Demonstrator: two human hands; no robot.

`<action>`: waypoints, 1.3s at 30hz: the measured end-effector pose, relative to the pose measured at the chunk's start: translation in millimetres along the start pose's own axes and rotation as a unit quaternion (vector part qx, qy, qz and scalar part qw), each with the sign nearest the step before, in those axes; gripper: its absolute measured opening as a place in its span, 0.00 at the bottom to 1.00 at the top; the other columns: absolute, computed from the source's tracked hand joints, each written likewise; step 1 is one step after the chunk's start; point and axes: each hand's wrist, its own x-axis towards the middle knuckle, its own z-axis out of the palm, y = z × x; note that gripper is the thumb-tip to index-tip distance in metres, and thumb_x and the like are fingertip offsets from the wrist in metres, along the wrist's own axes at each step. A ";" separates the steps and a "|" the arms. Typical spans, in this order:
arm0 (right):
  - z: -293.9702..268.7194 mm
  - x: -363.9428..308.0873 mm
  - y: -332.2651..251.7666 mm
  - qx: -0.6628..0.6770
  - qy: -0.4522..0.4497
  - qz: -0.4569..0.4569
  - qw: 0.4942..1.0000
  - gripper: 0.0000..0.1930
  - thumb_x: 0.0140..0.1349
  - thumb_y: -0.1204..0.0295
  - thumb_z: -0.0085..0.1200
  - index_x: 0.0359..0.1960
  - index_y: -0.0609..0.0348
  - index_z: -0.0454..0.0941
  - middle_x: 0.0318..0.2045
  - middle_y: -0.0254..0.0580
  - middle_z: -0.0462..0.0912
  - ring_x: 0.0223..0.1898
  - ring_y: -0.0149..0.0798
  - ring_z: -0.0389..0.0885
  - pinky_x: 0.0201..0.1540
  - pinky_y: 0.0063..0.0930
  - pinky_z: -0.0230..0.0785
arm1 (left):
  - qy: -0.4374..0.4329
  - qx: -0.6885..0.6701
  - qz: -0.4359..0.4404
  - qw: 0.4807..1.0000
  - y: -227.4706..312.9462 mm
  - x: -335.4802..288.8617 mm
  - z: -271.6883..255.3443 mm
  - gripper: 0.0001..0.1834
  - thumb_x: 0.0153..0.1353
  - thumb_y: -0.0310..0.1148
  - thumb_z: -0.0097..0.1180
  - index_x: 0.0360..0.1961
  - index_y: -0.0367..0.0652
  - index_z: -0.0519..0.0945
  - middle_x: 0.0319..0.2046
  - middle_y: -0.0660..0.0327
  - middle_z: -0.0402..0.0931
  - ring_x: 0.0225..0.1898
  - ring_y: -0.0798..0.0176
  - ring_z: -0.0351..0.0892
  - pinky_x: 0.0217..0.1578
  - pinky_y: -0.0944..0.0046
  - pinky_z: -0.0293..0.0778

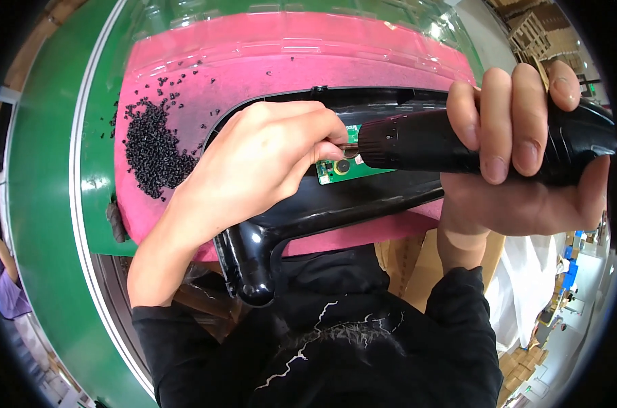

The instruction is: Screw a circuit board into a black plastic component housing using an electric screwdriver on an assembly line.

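A black electric screwdriver (pixel 417 144) lies nearly level across the right side, with my right hand (pixel 512 163) closed around its body. Its nose points left at my left hand (pixel 257 153), whose thumb and fingers pinch the thin bit (pixel 351 147). Whether a small screw sits between those fingertips is hidden. Just under them is a green circuit board (pixel 329 174) with a round black part on it. The board lies inside a glossy black plastic shell (pixel 363 204), whose handle-like arm bends toward me. My left wrist passes over the shell's left end.
A heap of small black screws (pixel 151 146) lies left on the pink mat (pixel 247 71), with strays around it. Clear plastic trays (pixel 302 47) line the far edge. A dark lump (pixel 115 221) sits by the mat's left edge, on the green tabletop (pixel 50 204). Cardboard (pixel 417 272) is below right.
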 end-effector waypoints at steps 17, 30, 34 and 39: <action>-5.6 -16.7 19.1 0.040 -0.061 -0.059 0.996 0.29 0.61 0.46 0.61 0.52 0.54 0.69 0.28 0.28 0.77 0.23 0.24 0.74 0.29 0.22 0.64 | 0.025 -0.194 -0.141 0.971 8.0 1.6 -2.2 0.04 0.60 0.20 0.62 0.36 0.32 0.86 0.31 0.56 0.86 0.33 0.68 0.84 0.37 0.68 0.79; 4.0 -20.8 17.8 -0.090 -0.047 0.154 0.983 0.28 0.62 0.45 0.61 0.45 0.56 0.68 0.21 0.33 0.72 0.17 0.28 0.67 0.23 0.25 0.61 | 0.023 -0.008 -0.136 0.990 5.1 5.9 -2.4 0.06 0.66 0.27 0.58 0.37 0.34 0.81 0.29 0.57 0.82 0.31 0.65 0.81 0.33 0.67 0.74; 15.8 -18.1 33.4 -0.076 -0.022 0.131 0.988 0.29 0.60 0.45 0.64 0.45 0.57 0.69 0.20 0.33 0.72 0.18 0.28 0.68 0.23 0.23 0.61 | 0.020 0.017 -0.119 0.993 1.2 2.0 2.0 0.08 0.63 0.30 0.60 0.36 0.35 0.82 0.31 0.49 0.81 0.35 0.43 0.82 0.38 0.51 0.76; 16.5 -15.5 41.4 -0.028 -0.035 0.138 0.989 0.32 0.57 0.43 0.67 0.45 0.59 0.69 0.19 0.33 0.72 0.17 0.28 0.69 0.23 0.22 0.60 | -0.014 -0.009 -0.137 0.990 1.3 1.5 3.5 0.08 0.63 0.31 0.59 0.36 0.36 0.82 0.32 0.48 0.82 0.38 0.42 0.82 0.40 0.49 0.76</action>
